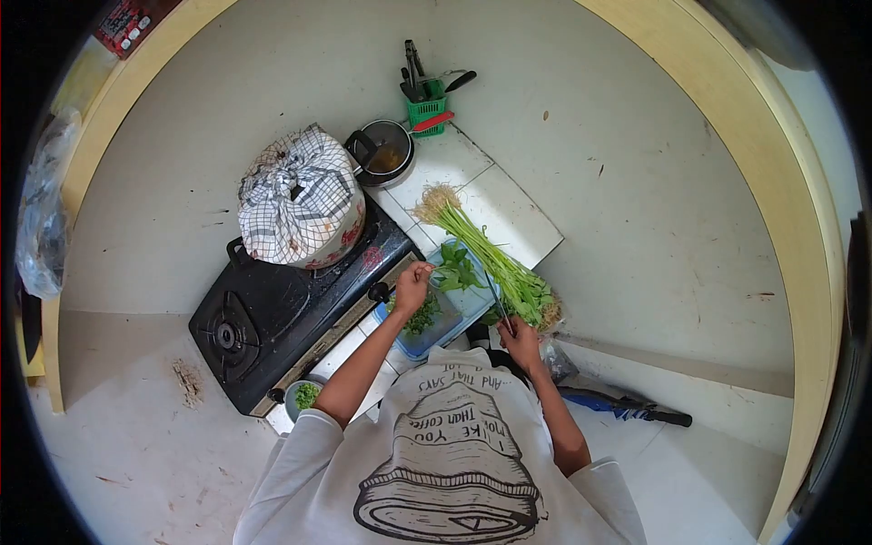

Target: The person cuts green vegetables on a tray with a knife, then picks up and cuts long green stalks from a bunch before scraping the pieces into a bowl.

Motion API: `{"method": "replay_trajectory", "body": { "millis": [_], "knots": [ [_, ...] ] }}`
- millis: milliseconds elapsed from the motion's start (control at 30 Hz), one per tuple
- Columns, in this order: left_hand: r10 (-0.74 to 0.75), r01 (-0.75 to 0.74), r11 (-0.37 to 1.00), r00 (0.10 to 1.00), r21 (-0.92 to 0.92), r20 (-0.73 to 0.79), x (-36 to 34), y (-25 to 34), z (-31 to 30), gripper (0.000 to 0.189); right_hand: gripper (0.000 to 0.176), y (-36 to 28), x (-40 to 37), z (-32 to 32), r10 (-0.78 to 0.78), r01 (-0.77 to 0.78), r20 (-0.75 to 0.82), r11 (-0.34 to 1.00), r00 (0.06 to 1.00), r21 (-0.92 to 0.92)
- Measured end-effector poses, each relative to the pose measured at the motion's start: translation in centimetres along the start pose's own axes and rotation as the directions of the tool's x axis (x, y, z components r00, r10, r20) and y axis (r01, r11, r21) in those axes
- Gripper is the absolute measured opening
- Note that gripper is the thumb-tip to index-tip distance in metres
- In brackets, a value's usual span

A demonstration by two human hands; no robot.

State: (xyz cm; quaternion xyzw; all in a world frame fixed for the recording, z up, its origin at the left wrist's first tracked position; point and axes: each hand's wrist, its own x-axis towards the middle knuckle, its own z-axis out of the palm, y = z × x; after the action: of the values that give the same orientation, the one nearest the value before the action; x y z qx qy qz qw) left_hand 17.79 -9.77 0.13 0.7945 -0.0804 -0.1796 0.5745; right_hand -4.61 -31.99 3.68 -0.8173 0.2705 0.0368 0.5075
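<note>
Two pale, stained walls meet in a corner behind a white-tiled tabletop (513, 213), which carries a black gas stove (291, 295) along its left part. On the stove sits a pot (350, 227) wrapped in a checked cloth (295, 200); the near burner (229, 336) is uncovered. A saucepan (389, 153) stands just beyond the pot, next to a green basket (425, 118) of utensils. A bowl (291, 400) of chopped greens stands by the stove's near end. Over a blue container (472, 307), the left grip (413, 284) is closed on a leafy sprig (459, 271), while the right grip (520, 343) is clamped round the handle of a knife (495, 295), its blade just beside the leaves. Cut greens (422, 318) lie in the container. A bundle of greens (486, 250), roots showing at both ends, lies slantwise on the tiles to the right.
</note>
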Motion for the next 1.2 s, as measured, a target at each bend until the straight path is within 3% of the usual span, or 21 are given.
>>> {"method": "replay_trajectory", "body": {
  "millis": [67,167,567,667,767,967,1067,1200],
  "knots": [
    [0.233,-0.211,0.950,0.970,0.229,-0.072,-0.8,-0.6,0.5,0.014,0.029,0.4,0.0,0.1,0.006,-0.006,0.026,1.000,1.000,-0.002],
    [0.404,-0.386,0.804,0.913,0.453,0.062,-1.6,-0.4,-0.1,0.012,0.029,0.1,0.5,-0.3,-0.006,0.007,0.045,0.999,0.999,-0.040],
    [0.257,-0.372,0.438,0.924,0.818,0.283,-0.8,-0.4,0.3,0.018,0.030,-0.4,3.5,-0.7,-0.094,0.095,0.086,0.996,0.992,-0.001],
    [0.319,-0.373,0.486,0.918,0.790,0.237,-0.8,0.0,0.7,0.011,0.030,-1.1,3.8,-1.1,-0.098,0.098,0.080,0.995,0.992,0.003],
    [0.300,-0.307,0.685,0.945,0.661,0.128,-0.5,0.1,0.9,0.009,0.030,-1.0,4.0,-1.2,-0.102,0.100,0.074,0.995,0.992,0.026],
    [0.288,-0.264,0.824,0.957,0.501,0.030,-0.5,1.0,0.4,0.013,0.028,-0.6,4.1,-0.8,-0.105,0.104,0.095,0.994,0.990,0.016],
    [-0.032,0.026,0.949,0.999,0.314,0.014,-0.6,2.2,0.2,0.013,0.028,-1.4,4.7,-0.7,-0.122,0.118,0.119,0.992,0.985,0.047],
    [-0.180,0.179,0.984,0.980,0.023,0.087,-0.4,1.0,0.1,0.014,0.029,-1.8,6.5,-0.2,-0.162,0.152,0.146,0.985,0.976,0.076]
  ]
}}
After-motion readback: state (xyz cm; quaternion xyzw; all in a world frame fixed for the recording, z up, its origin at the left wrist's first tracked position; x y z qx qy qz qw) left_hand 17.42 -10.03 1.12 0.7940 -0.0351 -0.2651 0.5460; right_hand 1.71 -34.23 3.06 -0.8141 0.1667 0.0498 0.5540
